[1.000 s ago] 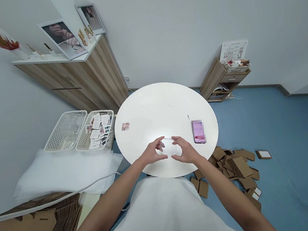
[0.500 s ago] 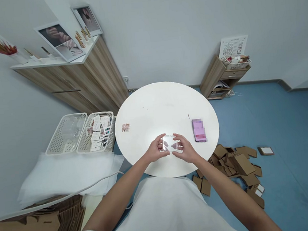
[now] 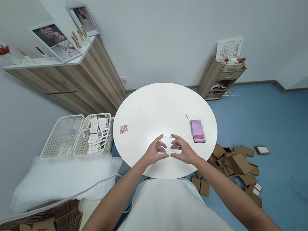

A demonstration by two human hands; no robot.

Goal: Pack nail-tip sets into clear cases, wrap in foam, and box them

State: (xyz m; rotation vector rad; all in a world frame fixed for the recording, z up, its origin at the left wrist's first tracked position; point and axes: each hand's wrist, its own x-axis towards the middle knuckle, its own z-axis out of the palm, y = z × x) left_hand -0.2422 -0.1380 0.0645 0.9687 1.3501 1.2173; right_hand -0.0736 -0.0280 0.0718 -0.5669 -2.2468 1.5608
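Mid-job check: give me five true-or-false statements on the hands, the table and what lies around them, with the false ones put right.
1. The left hand and right hand hold the clear rectangular piece between them. True.
2. The phone lies to the left of the left hand. False: it lies to the right of the right hand.
3. Brown cardboard boxes lie on the floor. True.
4. The small printed piece is held by the right hand. False: it lies on the white table.
5. Two white baskets stand side by side left of the table. True.
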